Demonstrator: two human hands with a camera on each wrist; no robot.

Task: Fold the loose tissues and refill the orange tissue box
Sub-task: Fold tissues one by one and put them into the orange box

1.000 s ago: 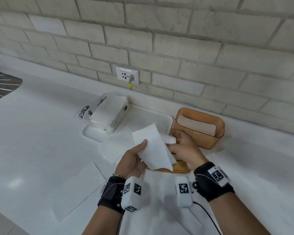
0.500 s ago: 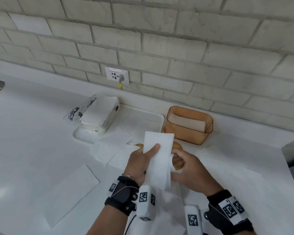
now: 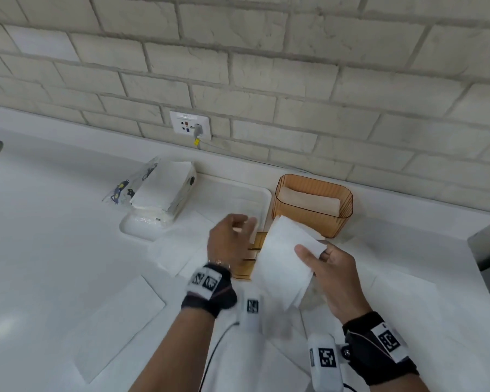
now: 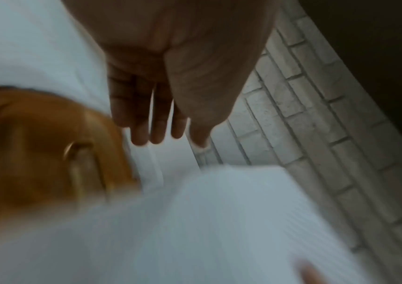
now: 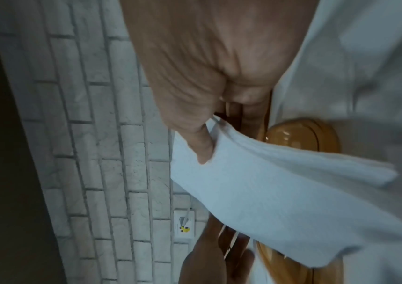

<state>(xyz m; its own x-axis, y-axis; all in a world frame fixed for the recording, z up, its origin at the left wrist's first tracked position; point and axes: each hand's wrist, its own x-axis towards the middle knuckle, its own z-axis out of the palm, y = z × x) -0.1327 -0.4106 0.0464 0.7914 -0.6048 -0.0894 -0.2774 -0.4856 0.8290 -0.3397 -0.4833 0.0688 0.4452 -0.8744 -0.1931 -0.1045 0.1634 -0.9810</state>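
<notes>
Pinching folded tissue (image 3: 283,258) lengthwise toward orange box (image 3: 313,205), right hand (image 3: 333,274); left hand (image 3: 229,241) seemingly released.

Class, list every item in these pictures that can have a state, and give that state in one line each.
Folded white tissue: held off the counter, pinched by the right hand.
Left hand: fingers relaxed, holding nothing.
Ribbed orange plastic tissue box: lid off, folded tissues lying inside.
Amber plastic lid: on the counter, partly hidden by the hands.
Printed plastic tissue pack: torn open, stack exposed.
Flat white tissue: lying unfolded on the counter.
</notes>
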